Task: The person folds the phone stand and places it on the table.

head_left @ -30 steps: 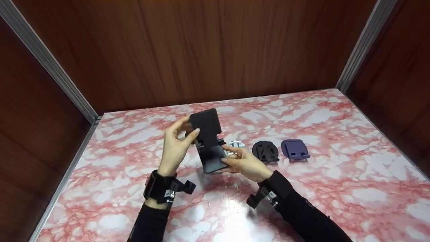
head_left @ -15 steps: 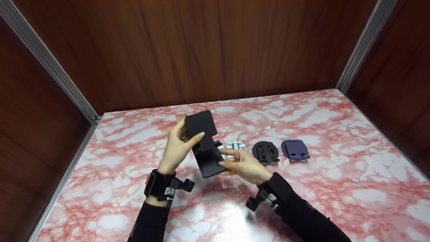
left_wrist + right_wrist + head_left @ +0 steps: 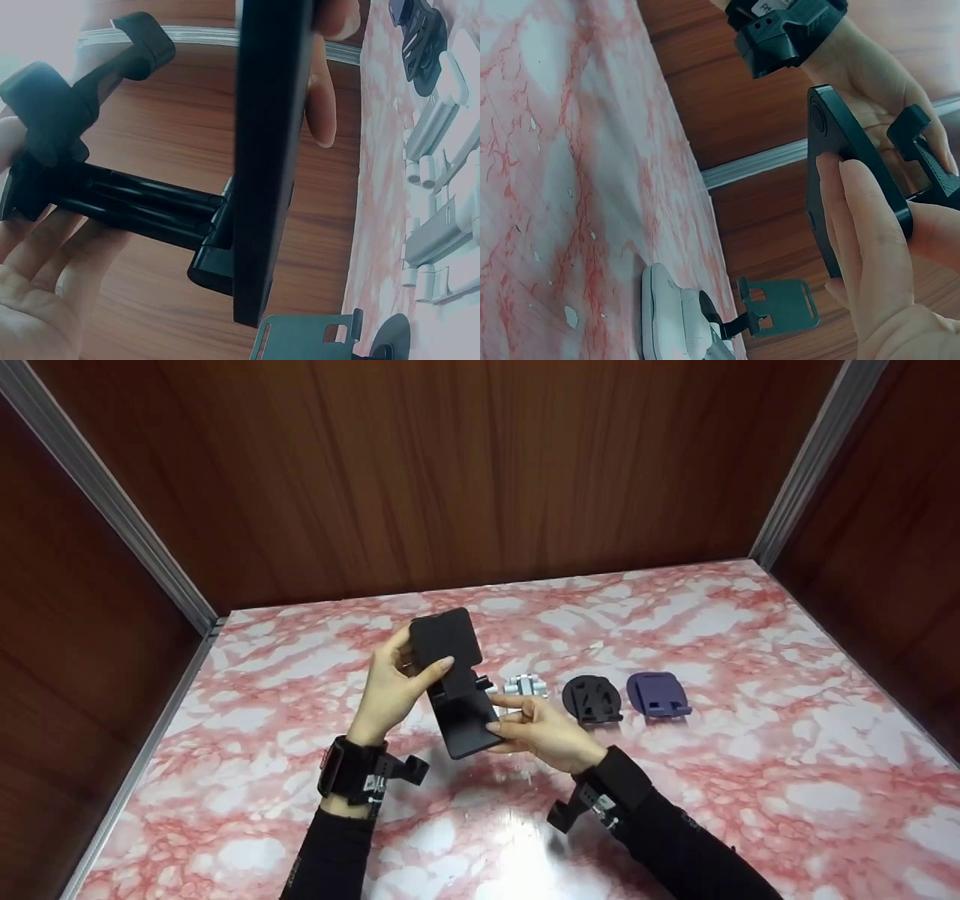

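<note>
A black folding phone stand is held up over the table by both hands. My left hand grips its upper plate at the left edge, thumb across the front and the other fingers behind. My right hand pinches the right edge of the lower base plate between thumb and fingers. In the left wrist view the ribbed arm joining the two plates shows, with the base edge-on. The right wrist view shows fingers flat along the base's underside.
On the marbled table stand a white stand, a round black stand and a purple stand, in a row. A greenish stand shows in the left wrist view, hidden behind the hands from above. Wood panels enclose the table.
Both hands have brought the phone stand slightly down and to the left. Its base plate now shows more face-on, and more of the white stand is uncovered.
</note>
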A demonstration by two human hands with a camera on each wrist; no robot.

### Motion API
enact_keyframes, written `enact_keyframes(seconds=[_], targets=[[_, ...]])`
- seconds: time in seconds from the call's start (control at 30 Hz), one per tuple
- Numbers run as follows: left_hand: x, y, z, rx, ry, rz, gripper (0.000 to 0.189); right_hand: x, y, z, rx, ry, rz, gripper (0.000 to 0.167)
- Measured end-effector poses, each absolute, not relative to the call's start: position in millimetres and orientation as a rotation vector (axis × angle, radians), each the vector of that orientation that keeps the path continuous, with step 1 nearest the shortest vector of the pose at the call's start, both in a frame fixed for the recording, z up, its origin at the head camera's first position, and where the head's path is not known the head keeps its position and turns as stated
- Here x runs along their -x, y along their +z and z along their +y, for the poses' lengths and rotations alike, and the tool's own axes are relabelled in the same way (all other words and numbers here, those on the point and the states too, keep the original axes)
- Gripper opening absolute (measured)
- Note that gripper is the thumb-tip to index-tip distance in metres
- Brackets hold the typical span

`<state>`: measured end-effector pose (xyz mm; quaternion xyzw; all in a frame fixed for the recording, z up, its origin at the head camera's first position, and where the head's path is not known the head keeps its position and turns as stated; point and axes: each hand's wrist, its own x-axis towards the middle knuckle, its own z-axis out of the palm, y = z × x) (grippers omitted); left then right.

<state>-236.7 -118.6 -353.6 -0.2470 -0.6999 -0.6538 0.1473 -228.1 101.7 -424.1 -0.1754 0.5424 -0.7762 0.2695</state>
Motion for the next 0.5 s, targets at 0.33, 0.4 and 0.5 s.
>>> enact_keyframes(seconds=[0.33,0.4,0.5], targets=[[237.5,-353.7,-119.6,0.771,-1.890,-1.992,0.043,228.7,-425.4,100.4,0.460,-2.093,1.480,0.064],[237.6,-353.7,-119.6,0.782,-1.893,-1.988,0.043,228.6,-425.3,100.4,0.460,-2.092,1.484,0.064],[237.6,-353.9,-119.5,0.797,-1.883,-1.982,0.044,228.2,-425.0,100.1,0.468,-2.081,1.491,0.064]])
